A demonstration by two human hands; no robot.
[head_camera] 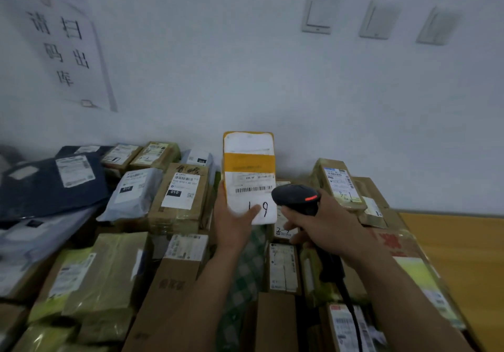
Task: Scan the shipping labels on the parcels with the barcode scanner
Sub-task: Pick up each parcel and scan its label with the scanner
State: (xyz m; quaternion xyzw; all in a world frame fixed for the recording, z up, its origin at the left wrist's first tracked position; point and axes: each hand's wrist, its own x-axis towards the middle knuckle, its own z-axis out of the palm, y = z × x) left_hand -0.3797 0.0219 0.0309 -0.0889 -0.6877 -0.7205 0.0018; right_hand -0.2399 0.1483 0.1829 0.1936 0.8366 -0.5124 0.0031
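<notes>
Parcel [248,171] upright, held in left grip [231,222] | scanner [296,195] clasped in right grip [327,222], just beside it

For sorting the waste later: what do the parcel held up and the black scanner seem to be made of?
The parcel looks like a yellow paper or plastic mailer, matte, with white paper labels stuck on. The scanner is probably moulded black plastic: smooth, slightly shiny shell.
</notes>
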